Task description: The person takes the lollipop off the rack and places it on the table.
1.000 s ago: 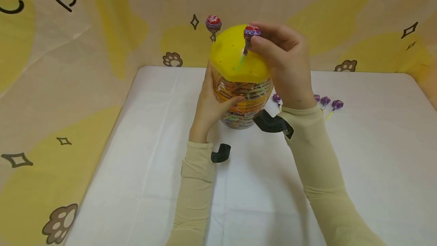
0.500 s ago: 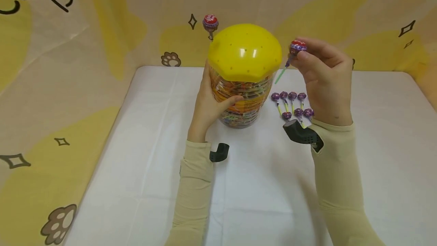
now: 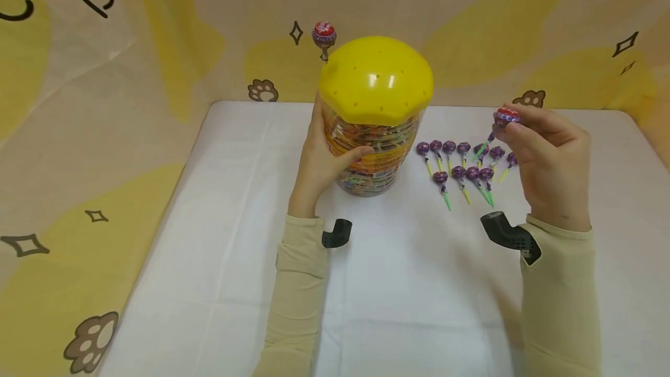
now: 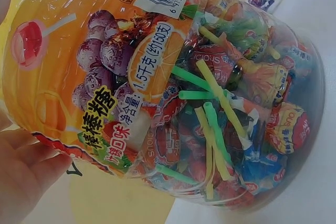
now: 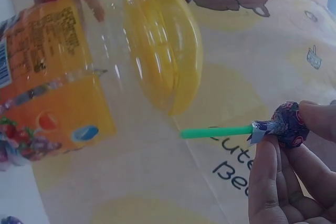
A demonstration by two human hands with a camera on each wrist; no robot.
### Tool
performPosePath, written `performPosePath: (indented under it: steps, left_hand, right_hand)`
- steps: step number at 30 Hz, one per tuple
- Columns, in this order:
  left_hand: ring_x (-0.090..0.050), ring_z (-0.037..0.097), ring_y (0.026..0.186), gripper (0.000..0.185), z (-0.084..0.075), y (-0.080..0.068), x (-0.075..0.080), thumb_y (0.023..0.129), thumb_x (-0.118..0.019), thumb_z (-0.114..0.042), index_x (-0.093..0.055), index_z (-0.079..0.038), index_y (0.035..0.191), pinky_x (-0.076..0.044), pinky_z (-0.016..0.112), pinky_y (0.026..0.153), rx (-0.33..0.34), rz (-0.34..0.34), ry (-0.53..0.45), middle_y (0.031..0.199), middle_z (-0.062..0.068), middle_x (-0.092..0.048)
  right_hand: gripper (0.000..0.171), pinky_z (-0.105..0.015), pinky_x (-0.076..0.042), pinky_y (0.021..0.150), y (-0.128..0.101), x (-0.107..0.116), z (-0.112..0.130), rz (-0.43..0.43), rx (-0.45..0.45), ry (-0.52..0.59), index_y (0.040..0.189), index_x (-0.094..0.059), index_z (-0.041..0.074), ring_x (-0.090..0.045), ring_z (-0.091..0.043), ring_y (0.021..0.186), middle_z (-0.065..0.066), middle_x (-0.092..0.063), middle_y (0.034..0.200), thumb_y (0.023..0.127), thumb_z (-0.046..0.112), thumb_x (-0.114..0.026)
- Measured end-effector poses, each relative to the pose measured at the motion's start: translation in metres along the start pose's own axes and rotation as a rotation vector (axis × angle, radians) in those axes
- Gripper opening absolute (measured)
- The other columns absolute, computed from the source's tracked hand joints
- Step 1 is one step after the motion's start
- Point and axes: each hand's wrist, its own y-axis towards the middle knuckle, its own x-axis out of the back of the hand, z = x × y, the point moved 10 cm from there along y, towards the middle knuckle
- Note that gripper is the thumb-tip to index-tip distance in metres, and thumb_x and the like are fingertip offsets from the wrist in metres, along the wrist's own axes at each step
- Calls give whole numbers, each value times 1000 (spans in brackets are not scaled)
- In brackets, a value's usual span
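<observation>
A patterned cloth backdrop (image 3: 157, 45) in beige and yellow fills the top and left of the head view, printed with brown paw marks, small black diamonds and black script cut off at the upper left corner; in the right wrist view the letters "Cute" and "Be" can be read on it, with a brown bear above. Below it a white table (image 3: 398, 284) takes up the lower centre and right. At the centre of the head view stands a clear plastic lollipop jar (image 3: 373, 156) under a domed yellow lid (image 3: 376, 79) dotted with small holes, one wrapped lollipop (image 3: 324, 34) standing up at the lid's upper left edge. The jar's orange label, seen in the left wrist view, carries a barcode, Chinese characters reading 棒棒糖 and 净含量 1.5千克(约150支), and pictures of a lollipop and grapes; wrapped sweets with green and yellow sticks pack the inside. The left hand (image 3: 319, 162) grips the jar's left side, thumb curled across the front. Right of the jar, two rows of purple lollipops (image 3: 460, 164) lie on the table. Above their right end the right hand (image 3: 549, 162) pinches a purple-and-red wrapped lollipop (image 3: 506, 116) between thumb and fingertips, its green stick pointing down-left.
</observation>
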Motion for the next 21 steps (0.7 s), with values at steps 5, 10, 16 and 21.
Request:
performPosePath:
  steps: [5,10,16,21]
  left_hand:
    - [-21,8,139,114,-1,0,0,75,-81,-33,5,-36,151,-22,39,114,-9,2,-2,156,-10,-12]
    - [-21,8,138,114,-1,0,0,74,-80,-35,6,-35,151,-21,37,114,-8,9,6,156,-9,-13]
    - [-24,8,137,113,-2,0,-1,76,-80,-31,4,-35,151,-23,35,114,-23,9,-15,155,-10,-15]
    - [-24,9,137,113,-3,0,-1,76,-80,-30,4,-35,151,-24,36,113,-18,10,-14,155,-9,-15]
  right_hand:
    - [24,-32,-57,77,-6,25,-1,-37,-39,-3,107,-56,-25,-65,-31,78,-26,-65,98,83,-23,-53]
    - [23,-28,-56,77,-13,48,-5,-63,-101,-74,106,-58,-24,-65,-28,76,-24,-67,94,84,-21,-53]
    - [20,-26,-56,77,-14,83,-15,-83,-176,-171,104,-62,-20,-66,-24,78,-19,-69,94,86,-17,-55]
    - [17,-26,-56,76,-16,126,-34,-174,-311,-167,98,-68,-13,-68,-20,80,-15,-70,92,86,-15,-56]
